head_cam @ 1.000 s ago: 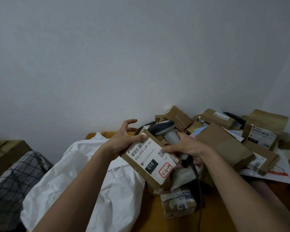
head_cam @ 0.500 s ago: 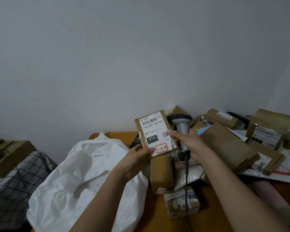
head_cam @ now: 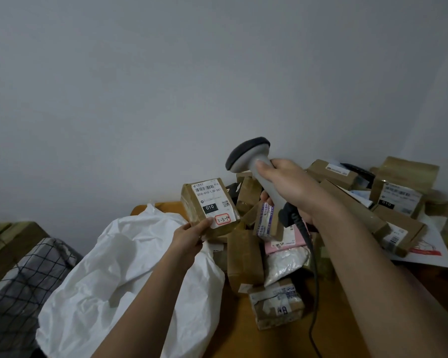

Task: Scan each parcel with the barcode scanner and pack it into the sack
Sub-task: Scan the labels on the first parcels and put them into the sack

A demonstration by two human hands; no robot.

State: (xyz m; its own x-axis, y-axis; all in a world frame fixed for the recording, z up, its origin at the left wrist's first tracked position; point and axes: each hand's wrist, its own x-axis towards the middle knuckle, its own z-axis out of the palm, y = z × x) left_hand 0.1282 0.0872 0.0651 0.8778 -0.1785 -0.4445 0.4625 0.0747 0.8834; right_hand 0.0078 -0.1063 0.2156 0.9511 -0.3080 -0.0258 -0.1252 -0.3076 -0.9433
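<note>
Parcels (head_cam: 352,213) heaped on wooden table (head_cam: 243,339)

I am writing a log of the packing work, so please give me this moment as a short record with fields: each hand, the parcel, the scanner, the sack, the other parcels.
left hand: pinches the lower corner of the held parcel
held parcel: small brown cardboard box with white label, label facing the camera
right hand: grips the grey handheld barcode scanner, raised above the box
white crumpled plastic sack: lies on the wooden table, below the left hand
pile of brown parcels: on the table at right
</note>
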